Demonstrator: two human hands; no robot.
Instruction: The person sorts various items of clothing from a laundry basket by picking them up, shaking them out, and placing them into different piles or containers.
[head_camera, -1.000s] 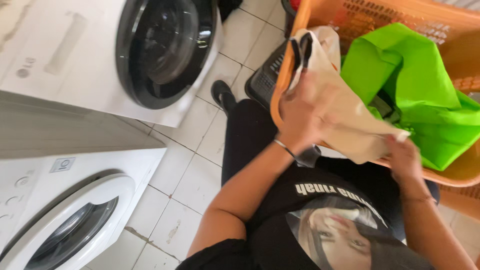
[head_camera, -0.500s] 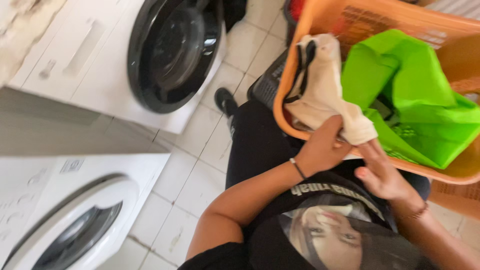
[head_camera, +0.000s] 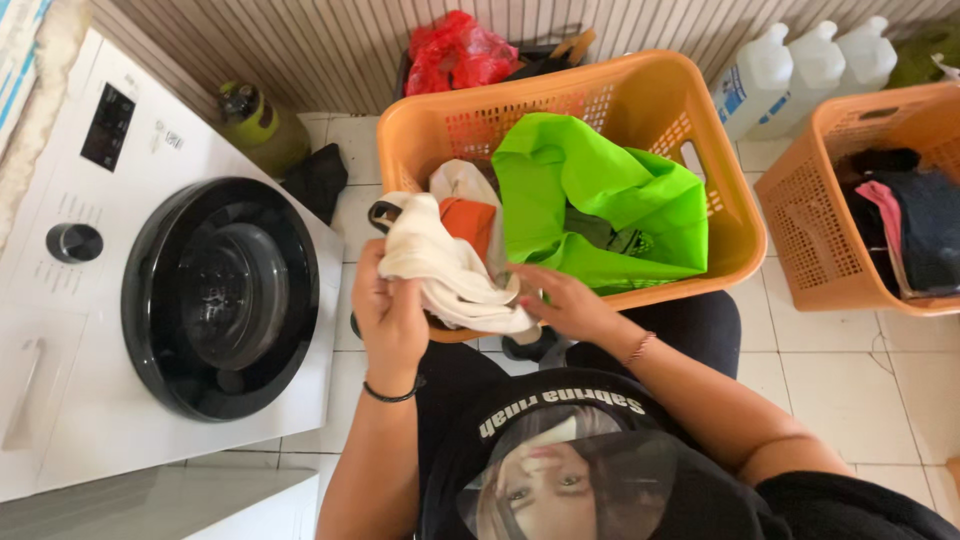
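Head view: person looked down at an orange basket (head_camera: 720, 215) on a tiled floor (head_camera: 850, 380).
Left hand: left hand (head_camera: 390, 310) was closed around a cream cloth (head_camera: 445, 270), gripping it at the basket's near rim.
Right hand: right hand (head_camera: 565, 300) lay with loosely curled fingers on the cloth's lower end; could not tell if it gripped.
Cloth: draped over the rim, partly inside the basket.
Basket contents: green bag (head_camera: 600, 195), orange item (head_camera: 470, 220).
Nearby: washing machine (head_camera: 220, 295) to the left, door shut; second orange basket (head_camera: 860, 200) to the right; white jugs (head_camera: 800, 60) behind.
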